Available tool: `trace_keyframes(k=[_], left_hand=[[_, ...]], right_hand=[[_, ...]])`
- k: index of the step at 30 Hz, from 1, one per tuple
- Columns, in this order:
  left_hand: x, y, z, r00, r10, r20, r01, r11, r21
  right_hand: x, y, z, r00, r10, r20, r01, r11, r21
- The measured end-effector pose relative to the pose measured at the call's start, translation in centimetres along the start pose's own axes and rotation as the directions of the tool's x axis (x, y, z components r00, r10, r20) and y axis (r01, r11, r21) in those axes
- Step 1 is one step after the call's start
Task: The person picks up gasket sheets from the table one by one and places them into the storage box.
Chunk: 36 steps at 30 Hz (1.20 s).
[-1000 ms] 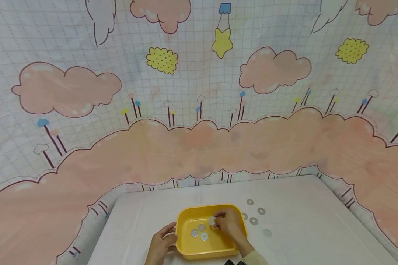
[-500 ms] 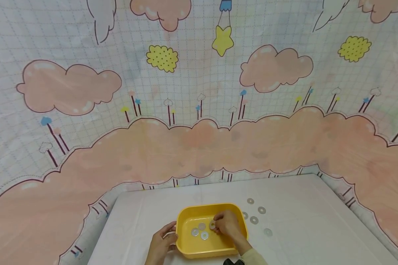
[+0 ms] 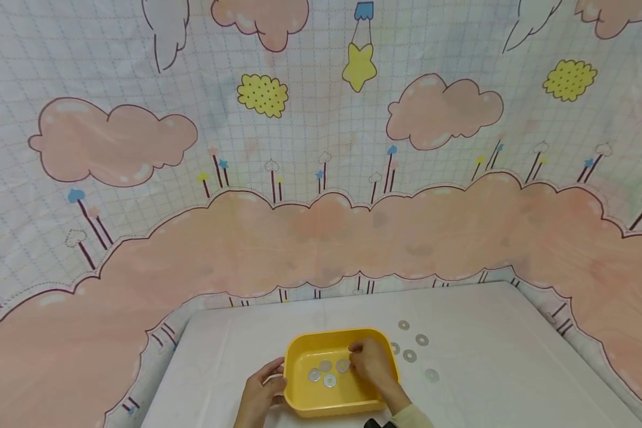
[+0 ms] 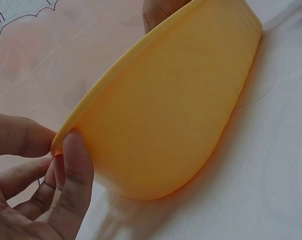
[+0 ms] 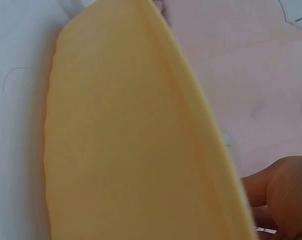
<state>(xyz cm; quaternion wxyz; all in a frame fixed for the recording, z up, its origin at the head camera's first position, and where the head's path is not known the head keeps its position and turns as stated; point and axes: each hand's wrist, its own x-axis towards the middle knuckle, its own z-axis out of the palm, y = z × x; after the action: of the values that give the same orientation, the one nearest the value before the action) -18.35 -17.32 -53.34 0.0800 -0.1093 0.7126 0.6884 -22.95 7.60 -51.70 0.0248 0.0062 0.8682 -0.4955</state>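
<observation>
A yellow plastic tray stands on the white-covered table. On its floor lie several flat metal washers, among them a washer just left of my right hand. That hand is inside the tray's right part, its thumb and index finger bent and slightly apart, nothing showing between them; in the right wrist view the tray wall hides part of its fingers. My left hand holds the tray's left end. In the left wrist view its thumb presses the outer wall, with the other fingers at the rim.
Several more washers lie on the table to the right of the tray, including a washer and a paler disc. A patterned cloth with clouds hangs behind and around the table.
My right hand has let go of a washer, which now lies flat in the tray, and has drawn slightly to the right. The left hand keeps its hold on the tray.
</observation>
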Motion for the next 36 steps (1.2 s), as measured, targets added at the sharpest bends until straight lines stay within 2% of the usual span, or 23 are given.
trace_keyframes(k=[5, 10, 15, 27, 36], left_hand=[[0.0, 0.0, 0.0, 1.000, 0.001, -0.002, -0.001, 1.000, 0.001], [0.1, -0.1, 0.0, 1.000, 0.005, -0.002, -0.005, 1.000, 0.004], [0.1, 0.0, 0.0, 1.000, 0.007, -0.001, -0.007, 1.000, -0.003], [0.0, 0.2, 0.0, 1.000, -0.003, -0.002, 0.003, 1.000, -0.014], [0.0, 0.3, 0.1, 1.000, -0.003, -0.006, 0.003, 1.000, -0.011]], right_hand=[[-0.5, -0.5, -1.0, 0.998, -0.056, 0.003, 0.056, 0.994, 0.098], [-0.8, -0.7, -2.2, 0.994, -0.098, -0.047, 0.103, 0.986, 0.131], [-1.2, -1.2, -3.3, 0.994, -0.079, -0.078, 0.092, 0.981, 0.171], [-2.6, -2.2, -6.4, 0.989, -0.048, -0.144, 0.075, 0.979, 0.190], [-3.3, -1.3, -9.2, 0.973, -0.023, -0.229, 0.065, 0.983, 0.174]])
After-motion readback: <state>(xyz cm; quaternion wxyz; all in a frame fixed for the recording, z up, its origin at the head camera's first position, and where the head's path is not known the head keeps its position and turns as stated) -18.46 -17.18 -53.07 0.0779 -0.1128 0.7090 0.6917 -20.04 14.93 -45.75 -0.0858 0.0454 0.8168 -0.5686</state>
